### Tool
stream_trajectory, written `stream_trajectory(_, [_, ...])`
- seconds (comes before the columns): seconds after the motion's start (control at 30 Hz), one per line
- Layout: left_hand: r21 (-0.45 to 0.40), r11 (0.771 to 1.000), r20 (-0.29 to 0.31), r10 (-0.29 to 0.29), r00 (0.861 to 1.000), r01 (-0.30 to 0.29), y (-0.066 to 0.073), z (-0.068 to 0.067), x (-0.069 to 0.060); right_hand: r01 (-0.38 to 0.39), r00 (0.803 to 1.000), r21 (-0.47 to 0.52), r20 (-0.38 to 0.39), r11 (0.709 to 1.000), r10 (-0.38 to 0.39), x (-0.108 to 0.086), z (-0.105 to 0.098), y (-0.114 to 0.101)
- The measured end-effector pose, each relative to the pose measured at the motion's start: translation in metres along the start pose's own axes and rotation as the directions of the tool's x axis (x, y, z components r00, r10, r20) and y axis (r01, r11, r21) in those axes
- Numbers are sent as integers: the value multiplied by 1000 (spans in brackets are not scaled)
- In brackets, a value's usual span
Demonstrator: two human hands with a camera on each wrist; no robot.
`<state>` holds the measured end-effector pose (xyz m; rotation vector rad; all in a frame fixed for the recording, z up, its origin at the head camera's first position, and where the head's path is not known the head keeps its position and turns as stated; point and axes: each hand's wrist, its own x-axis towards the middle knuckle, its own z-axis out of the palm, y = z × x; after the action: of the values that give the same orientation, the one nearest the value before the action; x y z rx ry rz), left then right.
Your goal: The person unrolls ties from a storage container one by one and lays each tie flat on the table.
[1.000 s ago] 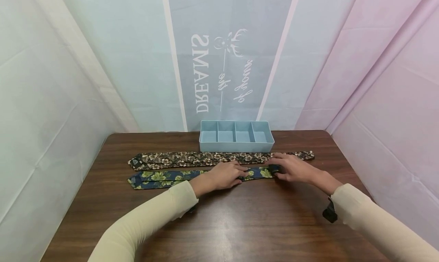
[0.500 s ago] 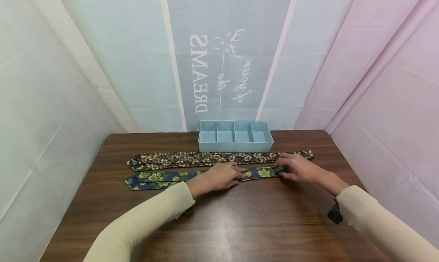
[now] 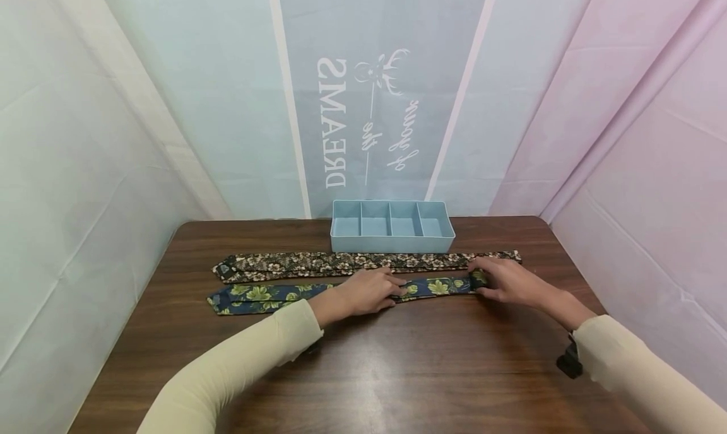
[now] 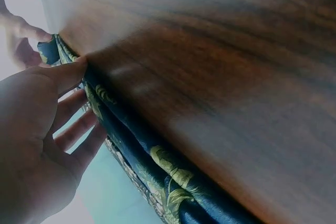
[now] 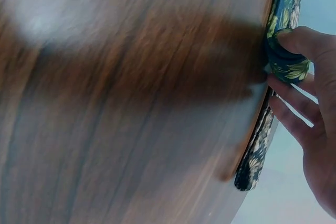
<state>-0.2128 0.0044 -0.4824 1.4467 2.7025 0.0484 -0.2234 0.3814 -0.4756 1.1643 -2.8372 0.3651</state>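
A navy necktie point(image 3: 258, 293) with yellow-green flowers lies lengthwise on the table, its right end wound into a small roll point(image 5: 289, 61). My right hand point(image 3: 511, 284) pinches that roll between thumb and fingers. Farther left, my left hand point(image 3: 366, 291) rests on the flat stretch of the same tie. In the left wrist view, its thumb and fairly straight fingers touch the tie point(image 4: 157, 163). A second necktie point(image 3: 301, 265), dark with beige flowers, lies flat behind the first; my right hand covers a bit of it.
Behind both ties stands a light blue box point(image 3: 392, 243) with several compartments in a row. The brown wooden table point(image 3: 392, 371) ends at a fabric backdrop point(image 3: 255, 137), with pale cloth walls on both sides.
My right hand has moved to the right with the roll, and more of the navy tie now lies flat. The left hand has stayed nearly still on the tie.
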Motion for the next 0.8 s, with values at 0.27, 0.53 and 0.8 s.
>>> stream_trajectory(0.27, [-1, 1000, 27, 0, 1000, 0, -1, 0, 2, 32, 999, -13, -32, 999, -33, -15, 3, 12])
stream_trajectory(0.53, [-10, 1000, 25, 4, 1000, -4, -3, -1, -3, -6, 1000, -16, -22, 1000, 6, -17, 4, 13])
stream_trajectory(0.8, [-45, 999, 39, -11, 999, 13, -1, -6, -2, -52, 999, -18, 12, 998, 52, -17, 1, 11])
